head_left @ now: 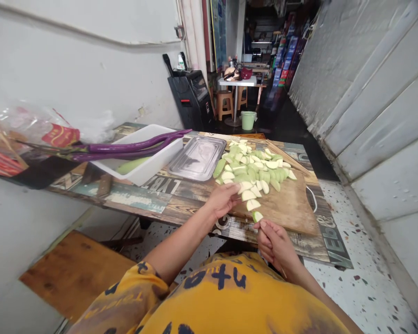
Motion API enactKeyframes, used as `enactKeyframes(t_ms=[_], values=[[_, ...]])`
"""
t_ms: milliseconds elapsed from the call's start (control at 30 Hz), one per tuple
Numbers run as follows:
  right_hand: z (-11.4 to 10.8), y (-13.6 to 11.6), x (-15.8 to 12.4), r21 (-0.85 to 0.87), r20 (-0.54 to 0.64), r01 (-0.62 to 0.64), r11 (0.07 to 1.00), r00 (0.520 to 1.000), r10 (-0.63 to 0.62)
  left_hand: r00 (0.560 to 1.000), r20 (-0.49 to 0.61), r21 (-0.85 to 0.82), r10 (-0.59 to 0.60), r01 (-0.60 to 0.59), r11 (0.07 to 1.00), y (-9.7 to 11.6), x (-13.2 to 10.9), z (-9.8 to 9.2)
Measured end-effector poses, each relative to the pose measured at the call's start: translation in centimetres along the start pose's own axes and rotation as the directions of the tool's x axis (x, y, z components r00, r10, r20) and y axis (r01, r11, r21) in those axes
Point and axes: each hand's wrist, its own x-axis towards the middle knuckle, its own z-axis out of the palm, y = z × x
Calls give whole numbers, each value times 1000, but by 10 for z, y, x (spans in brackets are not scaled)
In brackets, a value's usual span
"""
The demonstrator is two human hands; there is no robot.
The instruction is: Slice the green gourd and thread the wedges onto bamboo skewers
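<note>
My right hand [273, 243], near the table's front edge, is closed around a thin skewer [283, 273], whose lower end shows below the palm. Just beyond its fingertips is a half-moon zucchini slice [257, 216] with a green rim. Two more slices, one of them this pale slice [253, 205], line up beyond it; the stick between them is hardly visible. My left hand [225, 199] pinches at a zucchini slice [244, 186] by the pile's front edge. Many cut slices [252, 169] are heaped on the wooden cutting board [292, 208].
Left of the board lies a clear rectangular tray [198, 157]. A white bin [142, 174] carries long purple eggplants [125, 147] and a pale green vegetable [132, 165]. Bamboo skewers [287, 155] lie behind the board. Plastic packaging [42, 127] sits at far left.
</note>
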Motion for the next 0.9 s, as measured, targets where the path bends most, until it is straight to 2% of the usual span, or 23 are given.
enactKeyframes(t_ms=[100,267,367,500,633,767,900], values=[[-2,-4,0,82,21,-20,996,1000,18,1000,23,22,20,-21,1000,0,-1,1],[-7,-3,-1,76,14,-23,997,1000,22,998,12,133,63,-64,989,-2,-2,4],[-8,-5,-3,107,53,-50,993,998,44,997,42,88,63,-67,994,-3,-1,3],[-16,-8,-12,71,79,-87,994,994,81,995,-61,-50,74,-77,996,8,5,-4],[-40,-5,-31,25,0,-77,997,997,77,983,-179,-69,36,-49,996,28,12,-4],[-70,-5,-60,52,-121,8,999,993,-2,984,-179,-50,8,-17,999,35,17,18],[-97,-12,-92,107,-246,118,987,965,-89,995,-93,-2,-26,26,1000,33,33,56]])
